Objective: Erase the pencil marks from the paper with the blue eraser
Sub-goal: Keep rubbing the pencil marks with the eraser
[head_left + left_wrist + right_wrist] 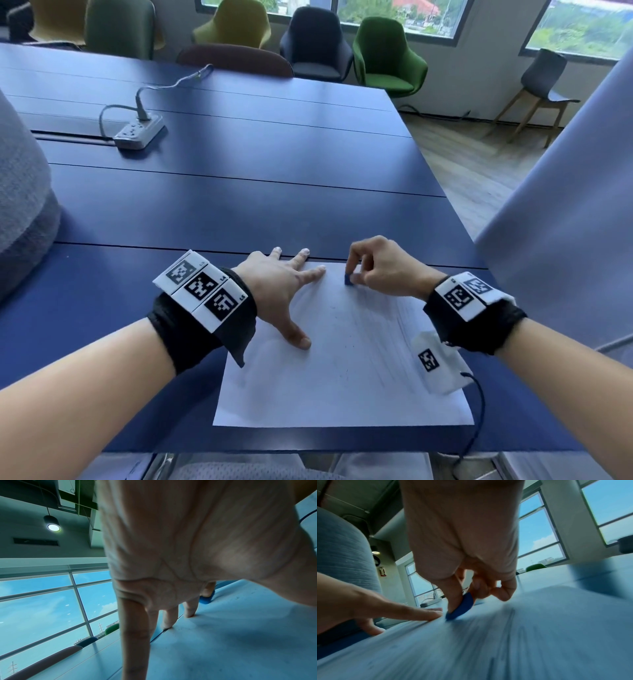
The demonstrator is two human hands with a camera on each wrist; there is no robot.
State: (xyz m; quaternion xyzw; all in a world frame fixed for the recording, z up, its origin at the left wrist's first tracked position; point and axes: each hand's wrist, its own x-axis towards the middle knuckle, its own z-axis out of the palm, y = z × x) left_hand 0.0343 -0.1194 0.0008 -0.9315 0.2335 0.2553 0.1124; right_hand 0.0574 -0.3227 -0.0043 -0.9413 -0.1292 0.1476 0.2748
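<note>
Pencil marks (383, 325), faint grey streaks slanting across the flat white sheet of paper (342, 394), are what the work is about, and many of them show on the sheet's right half, on the wrist side of the grip. The small dark blue eraser (348, 279) is pinched between the thumb and fingers of the right hand (380, 270), its lower end pressed to the paper at the far part of the sheet; in the right wrist view the eraser (460, 608) stands tilted with its tip on the paper. The left hand (281, 287) lies flat with fingers spread and straight, pinning the sheet just to the left of the pinch, its index fingertip close beside the eraser but not touching it.

Judging from how things lie, erasing is under way but far from finished. The paper around the eraser and toward the left hand looks mostly clean, with a few dark specks that may be crumbs, while the grey strokes nearer the right wrist remain. The right wrist view is blurred, so the marks cannot be counted.

No containers are in sight. The sheet rests directly on the dark blue table (239, 205), and beyond the grip, well apart from it, a grey power strip (138, 132) with its cable sits on the same table.
</note>
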